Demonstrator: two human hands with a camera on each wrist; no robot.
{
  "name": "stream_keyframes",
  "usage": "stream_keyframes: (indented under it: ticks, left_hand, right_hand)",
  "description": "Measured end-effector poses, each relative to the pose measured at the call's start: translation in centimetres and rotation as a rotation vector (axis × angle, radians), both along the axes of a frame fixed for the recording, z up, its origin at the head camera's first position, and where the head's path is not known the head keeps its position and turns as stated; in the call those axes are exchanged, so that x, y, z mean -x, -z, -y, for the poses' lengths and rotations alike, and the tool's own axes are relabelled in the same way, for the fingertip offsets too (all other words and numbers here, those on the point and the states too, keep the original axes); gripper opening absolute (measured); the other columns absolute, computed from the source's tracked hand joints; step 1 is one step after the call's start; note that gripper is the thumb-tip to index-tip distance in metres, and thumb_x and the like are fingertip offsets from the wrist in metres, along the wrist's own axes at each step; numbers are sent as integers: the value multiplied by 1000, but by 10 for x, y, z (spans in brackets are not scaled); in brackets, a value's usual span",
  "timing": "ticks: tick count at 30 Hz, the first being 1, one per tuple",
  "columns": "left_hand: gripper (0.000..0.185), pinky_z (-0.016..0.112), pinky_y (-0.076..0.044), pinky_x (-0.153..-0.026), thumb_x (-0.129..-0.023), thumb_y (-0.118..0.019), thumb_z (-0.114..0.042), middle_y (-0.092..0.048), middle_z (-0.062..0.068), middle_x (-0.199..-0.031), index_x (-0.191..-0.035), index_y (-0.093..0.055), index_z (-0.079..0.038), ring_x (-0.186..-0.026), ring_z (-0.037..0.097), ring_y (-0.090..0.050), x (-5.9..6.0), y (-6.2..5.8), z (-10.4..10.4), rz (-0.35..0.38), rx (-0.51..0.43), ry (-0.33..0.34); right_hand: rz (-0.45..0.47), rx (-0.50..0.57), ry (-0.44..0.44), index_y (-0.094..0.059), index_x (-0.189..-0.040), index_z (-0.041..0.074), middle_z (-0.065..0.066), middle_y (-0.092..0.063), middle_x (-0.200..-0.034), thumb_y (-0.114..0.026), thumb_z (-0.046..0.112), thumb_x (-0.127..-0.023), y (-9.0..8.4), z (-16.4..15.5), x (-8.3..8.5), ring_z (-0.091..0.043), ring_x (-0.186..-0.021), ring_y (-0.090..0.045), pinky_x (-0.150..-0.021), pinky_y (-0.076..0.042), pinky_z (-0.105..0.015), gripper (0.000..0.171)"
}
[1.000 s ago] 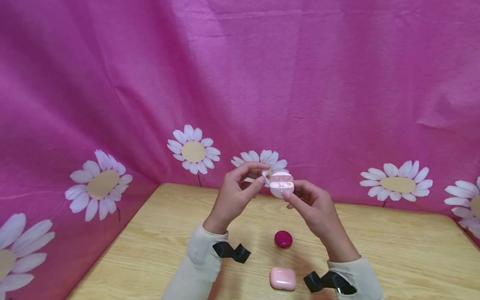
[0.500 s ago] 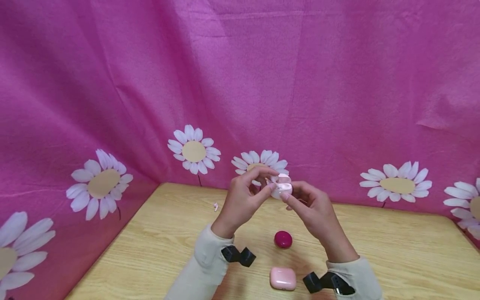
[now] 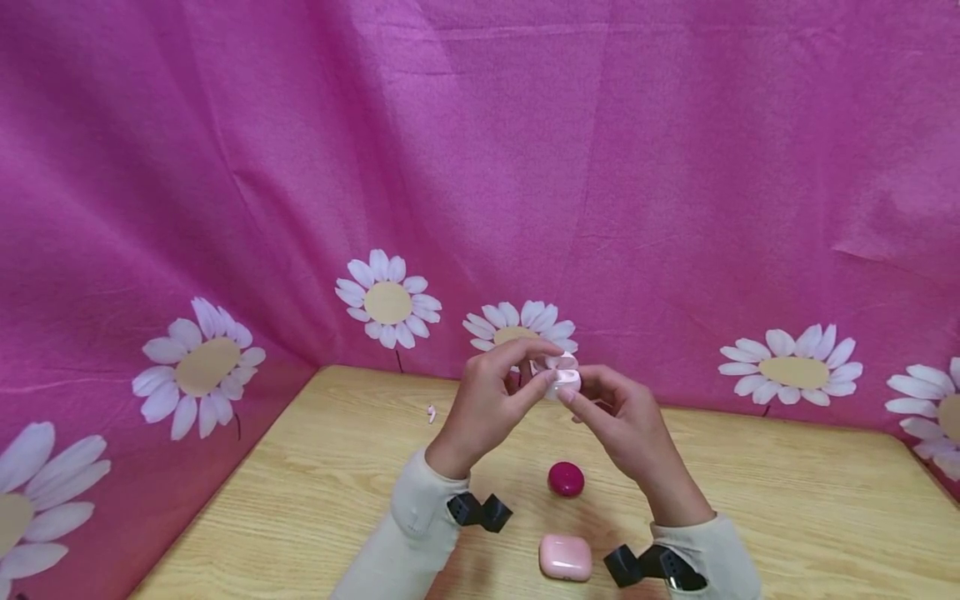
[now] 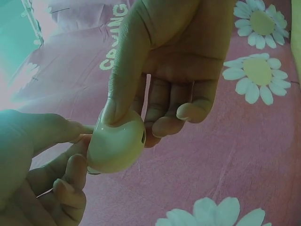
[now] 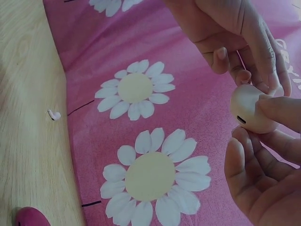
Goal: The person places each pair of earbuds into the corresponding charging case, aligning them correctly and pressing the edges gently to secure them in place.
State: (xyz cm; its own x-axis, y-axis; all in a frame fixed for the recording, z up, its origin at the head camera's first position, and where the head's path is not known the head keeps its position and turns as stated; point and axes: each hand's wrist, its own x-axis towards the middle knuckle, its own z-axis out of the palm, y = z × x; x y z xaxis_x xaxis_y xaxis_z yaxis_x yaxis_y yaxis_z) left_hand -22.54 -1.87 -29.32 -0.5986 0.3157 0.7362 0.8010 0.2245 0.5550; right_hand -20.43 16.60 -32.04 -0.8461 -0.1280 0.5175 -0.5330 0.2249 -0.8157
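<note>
Earbud case (image 3: 561, 377), round, pale pink: held up above the table (image 3: 787, 500) betw both hands, roughly centre of the head view, in front of the middle daisy.

Near to far, w/ counts:
- 2 cream sleeves at the bottom edge, each w/ a black wrist mount.
- 3 cases total. Nearest: 1 pink rounded-rectangle case (image 3: 566, 557) lying flat on the table, closed. Just behind it: 1 dark magenta round case (image 3: 566, 479), also on the table, closed. 3rd is the held one.
- 2 hands. Left hand (image 3: 487, 404): thumb tip pressed on the case's top edge, fingers curled behind it (left wrist view (image 4: 116, 146) shows the thumb on the shell; other fingers bent, not clearly touching). Right hand (image 3: 622, 417): thumb and fingertips pinch the case from the other side; right wrist view (image 5: 251, 110) shows a fingertip over it and a small dark slot on the shell. Lid open or closed: can't tell.
- 1 loose earbud (image 3: 431, 412), tiny, pale pink, on the table left of the hands, well apart from them; also seen in the right wrist view (image 5: 54, 114).
- Far: pink cloth backdrop (image 3: 525, 167) w/ 6 white daisies visible in the head view, some cut off at the edges.
</note>
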Motion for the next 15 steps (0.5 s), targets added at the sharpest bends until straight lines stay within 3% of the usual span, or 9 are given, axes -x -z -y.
stream_keyframes:
  ticks: [5,15]
  left_hand:
    - [21,20,-41,-52,-89,-69,-8,-61,-6,-82,-110,-70,-14,-62,10,-49,0,0,0,-61,40,-23]
    - [23,18,-40,-54,-88,-69,-6,-63,-5,-85,-110,-72,-13,-67,5,-49,0,2,-2,-97,46,-24]
  right_hand:
    - [7,-6,-3,-66,-109,0,-12,-68,-95,-68,5,-89,0,1,0,-11,-80,-63,-66,-56,-30,20]
    - [6,-27,11,-66,-110,1,-11,-67,-96,-67,6,-89,1,-1,-1,-10,-81,-63,-67,-55,-29,21]
